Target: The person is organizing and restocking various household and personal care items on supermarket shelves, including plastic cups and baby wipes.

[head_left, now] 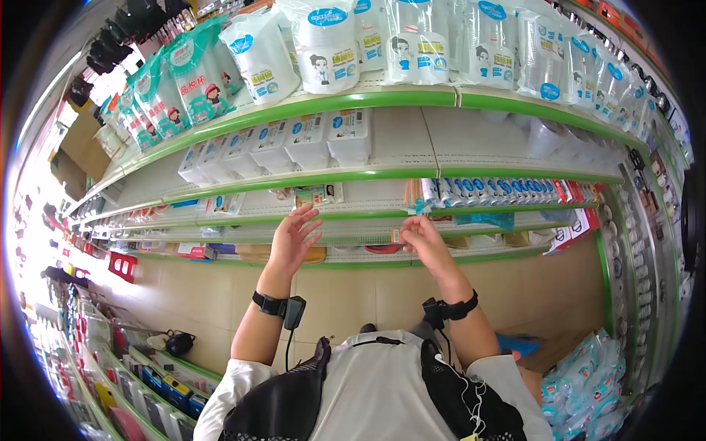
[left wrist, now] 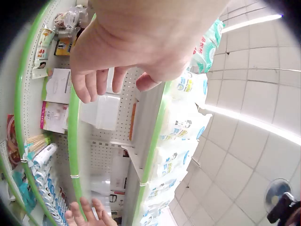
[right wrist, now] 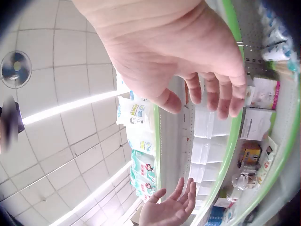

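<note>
My left hand (head_left: 293, 239) is raised in front of the shelves, fingers loosely spread and holding nothing. To its right, my right hand (head_left: 425, 241) hangs with relaxed, slightly bent fingers, also without anything in them. Both wrist views show the hands apart in the air. Above and beyond them on the second shelf stands a row of clear plastic boxes (head_left: 307, 140) with labels. Bagged plastic cups (head_left: 323, 55) fill the top shelf, with green cup packs (head_left: 195, 73) at its left. Blue-and-white wrapped packs (head_left: 500, 192) line the shelf near my right hand.
Green-edged shelves (head_left: 353, 175) curve across the front. Bagged goods (head_left: 588, 386) lie on the floor at the lower right. At the lower left, another rack (head_left: 140, 367) holds packaged goods. Tiled floor (head_left: 338, 294) shows between me and the shelves.
</note>
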Available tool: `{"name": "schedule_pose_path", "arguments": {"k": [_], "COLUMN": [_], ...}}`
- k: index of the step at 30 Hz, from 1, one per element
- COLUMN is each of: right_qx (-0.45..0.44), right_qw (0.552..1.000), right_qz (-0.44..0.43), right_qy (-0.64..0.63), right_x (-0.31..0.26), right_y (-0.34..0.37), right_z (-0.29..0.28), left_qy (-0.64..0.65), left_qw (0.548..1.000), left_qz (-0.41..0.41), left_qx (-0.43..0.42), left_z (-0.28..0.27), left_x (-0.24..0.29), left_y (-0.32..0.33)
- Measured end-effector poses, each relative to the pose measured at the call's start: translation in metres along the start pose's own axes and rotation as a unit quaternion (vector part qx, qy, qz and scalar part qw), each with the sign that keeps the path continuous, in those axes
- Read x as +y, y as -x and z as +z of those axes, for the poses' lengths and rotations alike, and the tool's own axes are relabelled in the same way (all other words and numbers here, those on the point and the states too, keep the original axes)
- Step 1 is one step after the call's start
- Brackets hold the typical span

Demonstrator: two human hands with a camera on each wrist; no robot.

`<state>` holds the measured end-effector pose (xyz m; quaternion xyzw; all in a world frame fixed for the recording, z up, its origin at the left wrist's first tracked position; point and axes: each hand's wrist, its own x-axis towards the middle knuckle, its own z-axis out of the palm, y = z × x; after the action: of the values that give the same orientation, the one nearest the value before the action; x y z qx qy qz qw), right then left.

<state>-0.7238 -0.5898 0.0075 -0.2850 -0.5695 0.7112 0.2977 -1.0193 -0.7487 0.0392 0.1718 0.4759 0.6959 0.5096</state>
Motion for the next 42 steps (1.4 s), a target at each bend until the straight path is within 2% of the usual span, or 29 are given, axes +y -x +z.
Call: {"name": "schedule_pose_path", "arguments": {"k": [6, 11, 13, 17, 19, 22, 27, 29, 31, 36, 38, 39, 42], "right_qx": [0.022, 0.029, 0.021, 0.044, 0.023, 0.009, 0.024, 0.018, 0.05, 0.092, 0.103, 0.11, 0.136], "right_qw": [0.999, 0.999, 0.999, 0.998, 0.997, 0.996, 0.998, 1.0, 0.998, 0.994, 0.992, 0.991, 0.985], "right_qz": [-0.022, -0.029, -0.04, -0.021, 0.045, 0.049, 0.012, 0.018, 0.016, 0.03, -0.035, -0.033, -0.096], "right_qy": [0.013, 0.019, 0.023, 0.034, 0.055, 0.068, 0.062, 0.008, -0.018, -0.056, -0.064, -0.065, -0.044], "right_x": [-0.017, -0.03, -0.022, -0.023, -0.034, -0.025, -0.01, -0.01, -0.012, -0.018, -0.016, -0.017, -0.017], "right_y": [-0.07, -0.14, -0.181, -0.242, -0.257, -0.283, -0.297, -0.298, -0.3, -0.279, -0.265, -0.262, -0.252], "right_z": [0.022, 0.03, 0.027, 0.024, 0.027, 0.027, 0.025, 0.025, 0.024, 0.02, 0.018, 0.014, -0.005], "left_qy": [0.007, 0.01, 0.014, 0.017, 0.013, 0.01, 0.01, 0.012, 0.001, -0.025, -0.04, -0.053, -0.111], "left_qw": [0.999, 0.999, 0.999, 0.999, 0.999, 0.999, 0.999, 0.999, 0.998, 0.999, 0.998, 0.996, 0.989], "left_qz": [0.017, 0.019, 0.028, 0.027, 0.032, 0.033, 0.003, 0.005, 0.002, 0.026, 0.023, 0.027, 0.039], "left_qx": [-0.029, -0.036, -0.011, -0.018, -0.02, -0.002, -0.036, -0.042, -0.056, -0.029, -0.05, -0.068, -0.093], "left_z": [0.012, 0.029, 0.035, 0.045, 0.048, 0.052, 0.048, 0.04, 0.037, 0.058, 0.07, 0.075, 0.089], "left_x": [0.017, 0.009, 0.006, 0.001, 0.0, -0.002, -0.002, -0.005, -0.001, 0.01, 0.012, 0.012, 0.004], "left_y": [-0.046, -0.098, -0.12, -0.144, -0.152, -0.161, -0.169, -0.173, -0.177, -0.168, -0.164, -0.166, -0.168]}}
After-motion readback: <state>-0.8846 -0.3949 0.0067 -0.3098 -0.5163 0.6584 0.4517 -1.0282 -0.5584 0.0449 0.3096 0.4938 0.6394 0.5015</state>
